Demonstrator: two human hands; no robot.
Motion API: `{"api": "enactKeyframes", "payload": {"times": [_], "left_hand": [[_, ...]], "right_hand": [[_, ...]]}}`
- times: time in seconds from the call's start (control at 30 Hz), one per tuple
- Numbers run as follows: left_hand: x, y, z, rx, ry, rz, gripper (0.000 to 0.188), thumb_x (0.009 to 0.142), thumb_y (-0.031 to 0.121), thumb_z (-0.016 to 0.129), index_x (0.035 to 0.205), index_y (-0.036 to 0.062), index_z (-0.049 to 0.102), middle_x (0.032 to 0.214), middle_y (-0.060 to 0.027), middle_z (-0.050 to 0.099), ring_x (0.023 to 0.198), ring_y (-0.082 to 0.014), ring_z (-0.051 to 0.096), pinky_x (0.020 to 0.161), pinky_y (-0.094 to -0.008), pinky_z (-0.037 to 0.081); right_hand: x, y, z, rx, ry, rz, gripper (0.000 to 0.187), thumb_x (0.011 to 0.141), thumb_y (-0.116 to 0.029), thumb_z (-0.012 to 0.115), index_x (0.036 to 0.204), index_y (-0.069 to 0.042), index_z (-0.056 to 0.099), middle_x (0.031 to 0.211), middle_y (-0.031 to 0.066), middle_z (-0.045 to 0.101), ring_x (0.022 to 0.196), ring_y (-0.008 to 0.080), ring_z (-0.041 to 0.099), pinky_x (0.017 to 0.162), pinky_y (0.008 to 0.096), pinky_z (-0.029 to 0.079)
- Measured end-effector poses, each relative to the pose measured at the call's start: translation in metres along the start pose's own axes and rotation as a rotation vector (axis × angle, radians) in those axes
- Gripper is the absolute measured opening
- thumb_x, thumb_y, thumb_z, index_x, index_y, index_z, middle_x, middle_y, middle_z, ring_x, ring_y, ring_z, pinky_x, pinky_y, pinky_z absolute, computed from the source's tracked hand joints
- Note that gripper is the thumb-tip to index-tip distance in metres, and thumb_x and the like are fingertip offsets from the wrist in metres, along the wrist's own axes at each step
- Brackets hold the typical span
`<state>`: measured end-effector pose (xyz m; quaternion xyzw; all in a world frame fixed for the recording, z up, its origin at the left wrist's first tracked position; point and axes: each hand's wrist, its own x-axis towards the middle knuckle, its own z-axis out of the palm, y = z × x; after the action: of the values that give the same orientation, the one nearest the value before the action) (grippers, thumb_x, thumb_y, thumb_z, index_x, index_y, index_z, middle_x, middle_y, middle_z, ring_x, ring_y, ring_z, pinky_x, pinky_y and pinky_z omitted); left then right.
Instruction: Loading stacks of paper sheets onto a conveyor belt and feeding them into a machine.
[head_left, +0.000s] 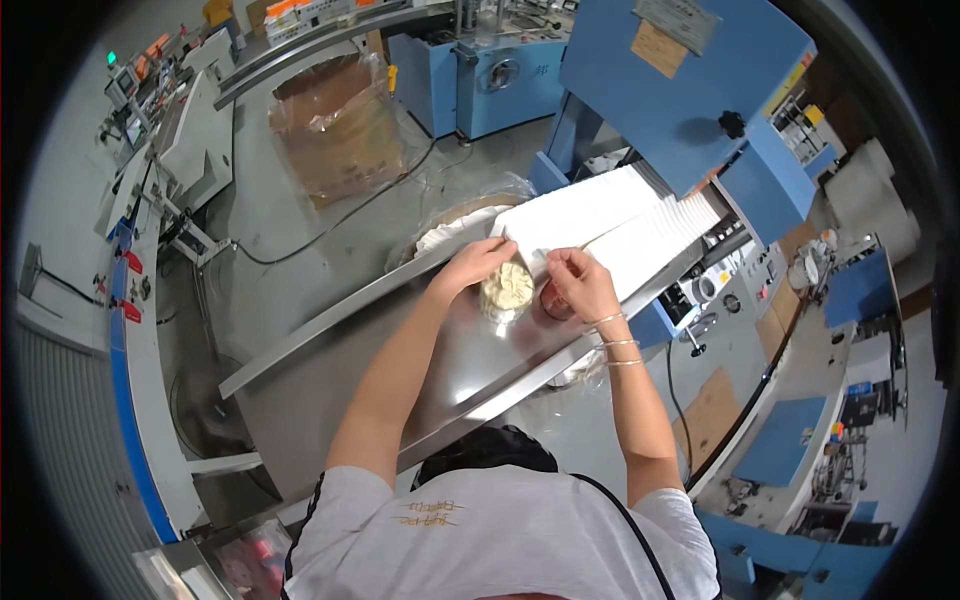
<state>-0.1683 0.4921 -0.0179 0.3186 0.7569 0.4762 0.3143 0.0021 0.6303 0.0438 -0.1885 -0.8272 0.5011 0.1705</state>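
Note:
A long row of white stacked sheets (590, 215) lies on a sloping metal chute (400, 340) in front of me. My left hand (478, 264) has its fingers closed at the near left corner of the sheets. Close by on the right, my right hand (587, 286) pinches the near end of them between thumb and fingers. Just below my hands stands a clear round tub (507, 292) with pale yellow crumpled contents. A small red round container (556, 301) sits beside it, partly covered by my right hand.
Raised rims edge the chute on both sides. A blue machine housing (690, 90) rises at the far right end of the sheets. Beyond the chute, on the floor, stands a plastic-lined cardboard box (340, 140), with a black cable (345, 222) near it.

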Motion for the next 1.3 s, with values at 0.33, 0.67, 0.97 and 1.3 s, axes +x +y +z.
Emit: {"api": "enactKeyframes", "payload": {"times": [0.33,0.67,0.97,1.3], "left_hand": [[0.043,0.011,0.04,0.009,0.44,-0.327,0.094,0.074,0.07,0.054,0.107,-0.018,0.057,0.111,-0.0343,0.058,0.112,-0.0395,0.056,0.094,-0.0408,0.043],[0.02,0.02,0.034,-0.464,0.401,-0.316,0.047,0.089,0.042,0.059,0.102,-0.0034,0.062,0.083,-0.0042,0.061,0.072,-0.0108,0.055,0.061,-0.0264,0.045],[0.017,0.026,0.029,-0.542,0.351,-0.386,0.046,0.083,0.046,0.065,0.091,0.0,0.06,0.071,-0.0031,0.057,0.057,-0.0114,0.055,0.049,-0.0242,0.045],[0.019,0.018,0.029,-0.561,0.368,-0.359,0.043,0.08,0.044,0.069,0.08,0.0023,0.057,0.067,-0.0026,0.055,0.054,-0.0113,0.056,0.047,-0.0253,0.046]], "right_hand": [[0.092,0.015,0.013,-0.103,-0.008,-0.17,0.017,0.085,-0.012,0.062,0.097,0.0,0.064,0.072,0.0069,0.062,0.066,0.009,0.058,0.063,0.0243,0.048],[0.117,0.034,0.025,-0.116,-0.28,-0.23,0.02,0.073,-0.014,0.071,0.089,-0.005,0.063,0.071,0.0096,0.063,0.064,0.0241,0.062,0.063,0.0333,0.051],[0.126,0.035,0.024,-0.226,-0.308,-0.18,0.02,0.07,-0.015,0.072,0.084,-0.007,0.06,0.068,0.006,0.061,0.063,0.0222,0.06,0.063,0.0325,0.05],[0.131,0.036,0.02,-0.233,-0.351,-0.105,0.018,0.073,-0.016,0.069,0.086,-0.006,0.062,0.07,0.005,0.062,0.065,0.0178,0.061,0.067,0.0292,0.05]]}}
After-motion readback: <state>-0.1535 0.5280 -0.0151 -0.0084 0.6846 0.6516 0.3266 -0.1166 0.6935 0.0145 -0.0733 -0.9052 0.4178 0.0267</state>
